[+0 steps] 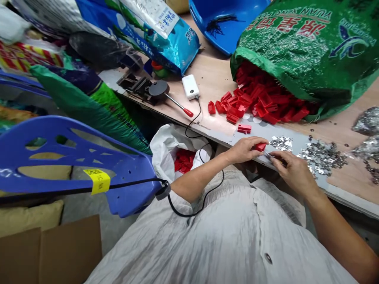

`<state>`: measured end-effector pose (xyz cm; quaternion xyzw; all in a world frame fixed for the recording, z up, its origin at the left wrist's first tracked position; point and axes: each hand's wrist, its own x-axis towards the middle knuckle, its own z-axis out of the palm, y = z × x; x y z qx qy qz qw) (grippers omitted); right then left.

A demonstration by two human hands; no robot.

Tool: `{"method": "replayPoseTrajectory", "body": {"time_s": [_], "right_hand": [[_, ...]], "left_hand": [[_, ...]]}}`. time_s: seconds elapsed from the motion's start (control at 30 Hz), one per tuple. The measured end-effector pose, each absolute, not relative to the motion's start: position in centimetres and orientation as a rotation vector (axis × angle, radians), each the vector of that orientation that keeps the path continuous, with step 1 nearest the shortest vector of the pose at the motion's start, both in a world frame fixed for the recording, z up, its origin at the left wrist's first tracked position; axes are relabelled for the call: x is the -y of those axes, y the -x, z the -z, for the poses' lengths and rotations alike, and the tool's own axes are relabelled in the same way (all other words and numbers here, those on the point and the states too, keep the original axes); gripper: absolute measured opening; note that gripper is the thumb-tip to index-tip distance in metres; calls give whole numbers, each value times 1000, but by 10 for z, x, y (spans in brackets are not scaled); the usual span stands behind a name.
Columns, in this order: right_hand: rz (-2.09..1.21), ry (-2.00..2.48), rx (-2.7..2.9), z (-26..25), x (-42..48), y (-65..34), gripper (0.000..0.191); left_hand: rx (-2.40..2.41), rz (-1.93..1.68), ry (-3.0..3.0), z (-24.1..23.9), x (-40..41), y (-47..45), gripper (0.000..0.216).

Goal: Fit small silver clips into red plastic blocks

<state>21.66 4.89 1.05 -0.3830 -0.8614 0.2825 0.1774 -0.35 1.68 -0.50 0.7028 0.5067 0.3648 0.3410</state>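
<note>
My left hand (pixel 245 149) is closed on a small red plastic part (pixel 261 146) at the near edge of the wooden table (pixel 213 79). My right hand (pixel 291 169) sits just to its right, fingers pinched on a thin silver metal piece (pixel 269 155) that meets the red part. A heap of red plastic parts (pixel 257 100) spills from a green woven sack (pixel 304 43) behind my hands. One red part (pixel 244 128) lies alone near my left hand. Piles of small silver metal pieces (pixel 321 156) lie to the right.
A white bag (pixel 168 146) with red parts inside hangs below the table edge. A white power bank (pixel 190 86) with a black cable, a red-handled press tool (pixel 156 90), a blue tray (pixel 225 23), a blue plastic chair (pixel 77 157), sacks and cardboard (pixel 50 252) crowd the left.
</note>
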Motion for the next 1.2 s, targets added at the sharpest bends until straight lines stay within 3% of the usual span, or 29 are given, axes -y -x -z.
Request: {"method": "replayPoseTrajectory", "body": {"time_s": [0.47, 0.9, 1.07, 1.2], "right_hand": [[-866, 1056, 2447, -13, -53, -211, 22], [-701, 1218, 2513, -6, -46, -194, 21], [-800, 1131, 2477, -7, -46, -200, 21], [-973, 1064, 2283, -19, -36, -210, 22]], "left_hand": [[-1220, -974, -1831, 11, -24, 11, 33], [-1285, -965, -1761, 11, -24, 8, 30], [-1306, -1025, -1699, 3, -19, 2, 28], [-1228, -1253, -1300, -5, -4, -7, 36]]}}
